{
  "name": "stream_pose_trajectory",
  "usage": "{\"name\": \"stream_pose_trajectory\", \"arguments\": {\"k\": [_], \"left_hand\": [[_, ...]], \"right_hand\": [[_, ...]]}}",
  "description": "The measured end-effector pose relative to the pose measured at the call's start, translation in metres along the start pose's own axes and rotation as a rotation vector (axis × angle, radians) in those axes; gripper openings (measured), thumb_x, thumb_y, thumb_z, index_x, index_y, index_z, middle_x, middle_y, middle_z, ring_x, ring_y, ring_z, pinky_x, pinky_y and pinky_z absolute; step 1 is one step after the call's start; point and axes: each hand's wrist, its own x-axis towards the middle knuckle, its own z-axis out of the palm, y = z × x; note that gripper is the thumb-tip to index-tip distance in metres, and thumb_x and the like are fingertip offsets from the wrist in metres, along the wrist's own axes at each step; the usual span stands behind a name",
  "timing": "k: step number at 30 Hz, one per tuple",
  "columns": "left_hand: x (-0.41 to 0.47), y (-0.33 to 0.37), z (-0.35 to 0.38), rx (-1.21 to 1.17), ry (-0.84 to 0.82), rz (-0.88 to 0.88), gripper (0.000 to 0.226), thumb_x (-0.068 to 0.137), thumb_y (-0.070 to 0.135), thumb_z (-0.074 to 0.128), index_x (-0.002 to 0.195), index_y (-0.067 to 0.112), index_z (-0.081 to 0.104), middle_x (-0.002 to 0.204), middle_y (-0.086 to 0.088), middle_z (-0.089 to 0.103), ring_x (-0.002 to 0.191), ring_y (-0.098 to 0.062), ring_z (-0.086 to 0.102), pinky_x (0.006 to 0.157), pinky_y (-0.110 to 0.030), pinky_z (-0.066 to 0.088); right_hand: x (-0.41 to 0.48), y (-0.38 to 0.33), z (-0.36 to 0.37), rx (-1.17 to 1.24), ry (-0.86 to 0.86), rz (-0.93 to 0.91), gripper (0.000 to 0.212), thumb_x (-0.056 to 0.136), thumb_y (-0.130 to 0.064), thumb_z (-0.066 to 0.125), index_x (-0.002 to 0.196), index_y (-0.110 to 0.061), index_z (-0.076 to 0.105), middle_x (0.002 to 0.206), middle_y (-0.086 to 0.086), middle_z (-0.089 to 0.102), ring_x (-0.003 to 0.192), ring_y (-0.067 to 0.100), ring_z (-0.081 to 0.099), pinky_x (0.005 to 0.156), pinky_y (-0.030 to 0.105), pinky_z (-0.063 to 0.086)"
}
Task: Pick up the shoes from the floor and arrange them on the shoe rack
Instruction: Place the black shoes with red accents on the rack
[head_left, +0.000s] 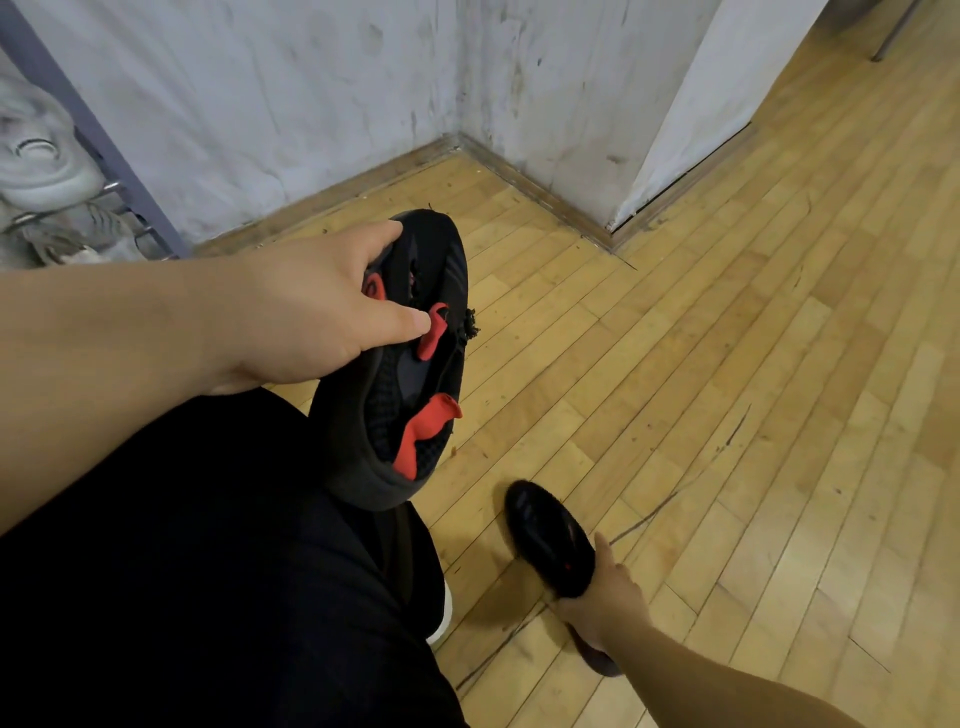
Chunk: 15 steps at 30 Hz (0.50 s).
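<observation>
Head camera shows me a wooden floor (727, 364) meeting a scuffed wall (260, 104), with the shoe rack (132, 174) at far left carrying pale shoes (47, 161). My left hand (311, 306) grips a black-and-red sneaker (415, 415) by its collar, in the air, apart from the rack. My right hand (608, 597) curls round the heel of a second black sneaker (550, 535) low by the floor; I cannot tell whether it touches.

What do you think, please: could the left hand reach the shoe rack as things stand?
Probably yes. The left hand, gripping a black and red shoe, is raised right of the shoe rack, with nothing between them. Pale shoes already sit on it, so free space is unclear.
</observation>
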Motion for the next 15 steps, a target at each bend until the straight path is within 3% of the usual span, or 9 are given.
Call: {"name": "stream_pose_trajectory", "arguments": {"k": [3, 5, 7, 9, 11, 13, 15], "left_hand": [[-0.004, 0.005, -0.001, 0.014, 0.027, 0.009, 0.08, 0.076, 0.049, 0.073, 0.149, 0.048, 0.04, 0.124, 0.017, 0.069, 0.114, -0.01, 0.067, 0.103, -0.042, 0.051], [-0.01, 0.009, -0.005, -0.031, 0.066, 0.06, 0.059, 0.09, 0.036, 0.073, 0.142, 0.049, 0.048, 0.12, 0.015, 0.072, 0.111, -0.01, 0.069, 0.101, -0.041, 0.053], [-0.021, 0.013, -0.012, -0.148, 0.136, 0.144, 0.042, 0.099, 0.017, 0.065, 0.121, 0.053, 0.063, 0.11, 0.008, 0.076, 0.103, -0.012, 0.073, 0.094, -0.036, 0.057], [-0.038, 0.015, -0.025, -0.29, 0.258, 0.205, 0.057, 0.102, 0.008, 0.057, 0.087, 0.062, 0.071, 0.101, -0.002, 0.077, 0.092, -0.016, 0.076, 0.078, -0.026, 0.062], [-0.057, 0.014, -0.042, -0.371, 0.374, 0.253, 0.07, 0.103, 0.006, 0.055, 0.07, 0.066, 0.069, 0.094, -0.002, 0.078, 0.082, -0.016, 0.076, 0.067, -0.022, 0.061], [-0.08, 0.006, -0.068, -0.406, 0.452, 0.309, 0.071, 0.103, 0.005, 0.053, 0.072, 0.067, 0.07, 0.086, 0.008, 0.08, 0.079, -0.009, 0.076, 0.063, -0.019, 0.059], [-0.108, -0.007, -0.101, -0.424, 0.529, 0.336, 0.062, 0.104, 0.004, 0.052, 0.09, 0.061, 0.073, 0.093, 0.009, 0.08, 0.084, -0.009, 0.076, 0.069, -0.021, 0.059]], "right_hand": [[-0.019, -0.062, -0.016, 0.361, -0.011, -0.073, 0.118, 0.073, -0.046, 0.08, 0.162, -0.035, 0.004, 0.139, 0.007, 0.056, 0.108, 0.027, 0.062, 0.094, 0.045, 0.057], [-0.034, -0.114, -0.034, 0.584, -0.075, -0.111, 0.117, 0.075, -0.049, 0.081, 0.162, -0.036, 0.005, 0.146, 0.009, 0.051, 0.115, 0.032, 0.06, 0.101, 0.049, 0.052], [-0.05, -0.166, -0.057, 0.775, -0.132, -0.175, 0.115, 0.073, -0.052, 0.082, 0.161, -0.041, 0.008, 0.148, 0.008, 0.049, 0.114, 0.032, 0.061, 0.1, 0.05, 0.053], [-0.07, -0.213, -0.082, 0.877, -0.153, -0.281, 0.117, 0.068, -0.056, 0.083, 0.159, -0.046, 0.012, 0.149, 0.008, 0.048, 0.114, 0.031, 0.063, 0.099, 0.052, 0.055], [-0.094, -0.255, -0.108, 0.893, -0.144, -0.414, 0.115, 0.064, -0.059, 0.083, 0.157, -0.051, 0.015, 0.148, 0.007, 0.05, 0.114, 0.031, 0.065, 0.098, 0.053, 0.056], [-0.122, -0.293, -0.129, 0.865, -0.117, -0.558, 0.114, 0.062, -0.061, 0.084, 0.155, -0.055, 0.018, 0.144, 0.004, 0.056, 0.113, 0.029, 0.068, 0.098, 0.052, 0.056], [-0.153, -0.331, -0.142, 0.827, -0.1, -0.688, 0.11, 0.064, -0.059, 0.084, 0.154, -0.057, 0.02, 0.136, 0.0, 0.063, 0.11, 0.026, 0.07, 0.097, 0.052, 0.057]]}}
